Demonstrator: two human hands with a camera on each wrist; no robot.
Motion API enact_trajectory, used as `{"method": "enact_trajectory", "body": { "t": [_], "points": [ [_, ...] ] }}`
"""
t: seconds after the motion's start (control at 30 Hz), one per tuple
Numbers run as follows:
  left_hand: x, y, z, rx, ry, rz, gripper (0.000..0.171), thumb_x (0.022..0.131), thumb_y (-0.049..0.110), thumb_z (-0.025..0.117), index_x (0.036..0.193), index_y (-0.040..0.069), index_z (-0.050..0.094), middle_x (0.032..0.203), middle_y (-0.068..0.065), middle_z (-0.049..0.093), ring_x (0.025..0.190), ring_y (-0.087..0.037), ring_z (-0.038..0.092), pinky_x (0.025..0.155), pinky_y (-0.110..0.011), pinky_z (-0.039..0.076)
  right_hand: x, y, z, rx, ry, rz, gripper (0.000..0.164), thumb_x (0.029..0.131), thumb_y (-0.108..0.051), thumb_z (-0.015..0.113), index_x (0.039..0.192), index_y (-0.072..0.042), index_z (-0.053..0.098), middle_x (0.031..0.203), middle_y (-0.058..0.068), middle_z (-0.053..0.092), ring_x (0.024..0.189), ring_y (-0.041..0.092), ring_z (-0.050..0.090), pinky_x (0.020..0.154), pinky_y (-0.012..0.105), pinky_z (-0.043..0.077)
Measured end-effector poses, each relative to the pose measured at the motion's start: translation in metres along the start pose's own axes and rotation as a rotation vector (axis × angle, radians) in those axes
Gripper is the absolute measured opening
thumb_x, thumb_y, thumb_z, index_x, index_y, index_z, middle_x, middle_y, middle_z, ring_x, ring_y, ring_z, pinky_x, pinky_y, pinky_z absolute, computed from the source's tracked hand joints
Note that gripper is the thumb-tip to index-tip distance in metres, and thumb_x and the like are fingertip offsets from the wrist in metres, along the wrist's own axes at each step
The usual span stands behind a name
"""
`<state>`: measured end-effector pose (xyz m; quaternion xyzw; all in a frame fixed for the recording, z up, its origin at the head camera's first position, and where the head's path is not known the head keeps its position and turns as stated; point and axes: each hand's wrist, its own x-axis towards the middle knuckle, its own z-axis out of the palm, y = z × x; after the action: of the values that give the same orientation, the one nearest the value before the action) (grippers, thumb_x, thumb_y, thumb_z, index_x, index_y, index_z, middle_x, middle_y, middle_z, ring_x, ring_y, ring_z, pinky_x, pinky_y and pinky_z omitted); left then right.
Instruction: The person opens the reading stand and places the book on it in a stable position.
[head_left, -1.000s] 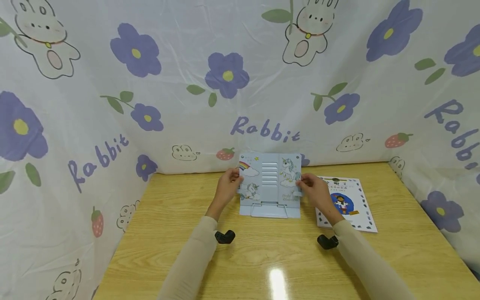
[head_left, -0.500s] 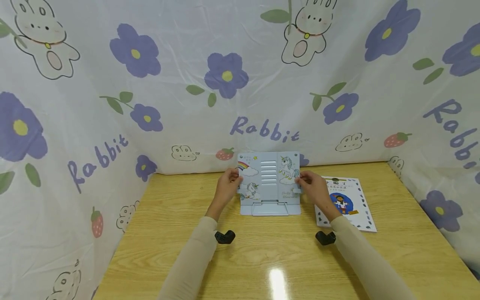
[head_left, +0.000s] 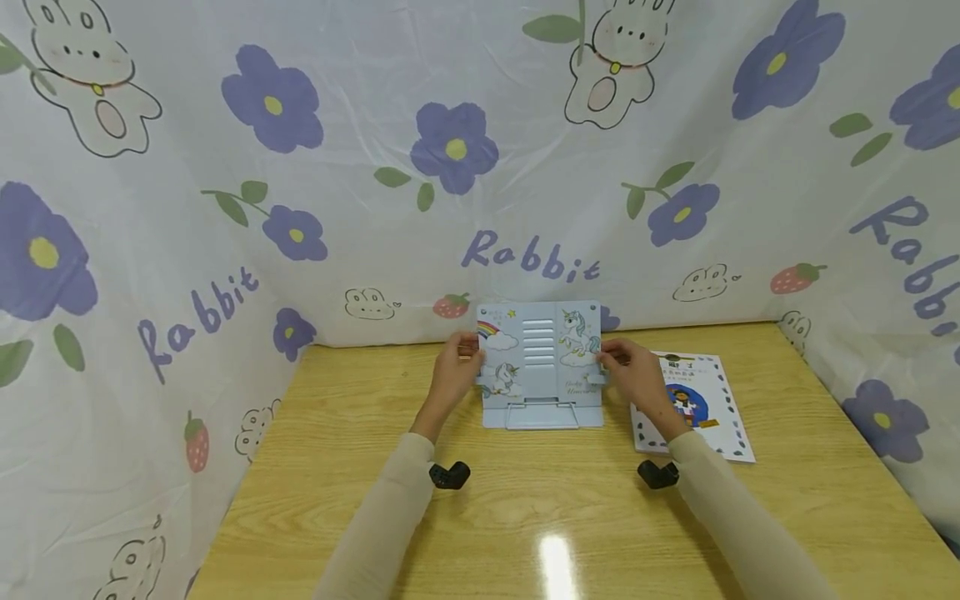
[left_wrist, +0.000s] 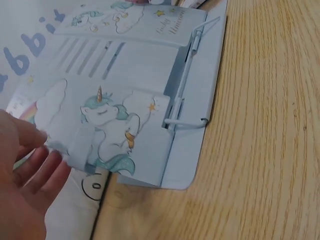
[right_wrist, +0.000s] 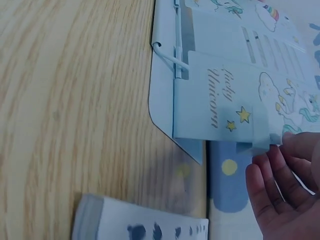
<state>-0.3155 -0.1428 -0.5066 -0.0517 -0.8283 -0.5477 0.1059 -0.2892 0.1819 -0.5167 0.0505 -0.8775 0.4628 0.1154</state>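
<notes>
A pale blue metal book stand [head_left: 540,382] printed with unicorns, clouds and a rainbow stands upright near the back of the table. My left hand [head_left: 454,371] pinches its left edge, thumb in front and fingers curled toward the back. On the opposite edge, my right hand [head_left: 636,377] pinches in the same way, beside a small side tab. Low on the panel a wire bracket [left_wrist: 187,122] reaches down to the flat base [right_wrist: 162,95], which is at the tabletop. The back of the stand is hidden.
A white book [head_left: 726,421] with a blue round picture lies right of the stand, partly under my right forearm. Behind the wooden table [head_left: 375,400] hangs a flower-and-rabbit cloth [head_left: 352,250]. Black wrist devices [head_left: 450,475] sit on both wrists.
The stand has shifted slightly away from me, its top and bottom edges now a little higher in the head view. Both hands keep their hold on its sides.
</notes>
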Motion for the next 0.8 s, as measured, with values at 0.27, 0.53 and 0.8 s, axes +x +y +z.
{"method": "enact_trajectory", "body": {
  "t": [0.27, 0.53, 0.8],
  "points": [
    [-0.009, 0.031, 0.004, 0.042, 0.119, 0.077, 0.02, 0.102, 0.004, 0.062, 0.121, 0.001, 0.067, 0.108, -0.014, 0.067, 0.099, -0.026, 0.065, 0.08, -0.023, 0.053, -0.012, 0.006, -0.026, -0.057, -0.001, -0.057, 0.027, 0.109, -0.023, 0.063, 0.124, -0.001, 0.071, 0.113, 0.02, 0.076, 0.105, 0.037, 0.072, 0.088, 0.052, 0.06],
    [-0.025, 0.058, 0.032, -0.041, 0.017, 0.129, 0.014, 0.102, 0.005, 0.06, 0.11, 0.001, 0.07, 0.092, -0.014, 0.073, 0.079, -0.019, 0.07, 0.066, -0.019, 0.054, -0.028, 0.018, -0.056, -0.139, -0.021, -0.045, 0.025, 0.109, -0.023, 0.063, 0.12, -0.002, 0.072, 0.111, 0.02, 0.077, 0.104, 0.039, 0.072, 0.087, 0.053, 0.059],
    [-0.043, 0.072, 0.071, -0.095, -0.133, 0.165, 0.017, 0.106, 0.007, 0.059, 0.114, -0.004, 0.069, 0.089, -0.014, 0.073, 0.072, -0.013, 0.069, 0.067, -0.022, 0.06, -0.043, 0.029, -0.085, -0.251, -0.017, -0.059, 0.024, 0.108, -0.02, 0.063, 0.119, -0.001, 0.073, 0.107, 0.021, 0.078, 0.096, 0.038, 0.073, 0.075, 0.046, 0.057]
  ]
}}
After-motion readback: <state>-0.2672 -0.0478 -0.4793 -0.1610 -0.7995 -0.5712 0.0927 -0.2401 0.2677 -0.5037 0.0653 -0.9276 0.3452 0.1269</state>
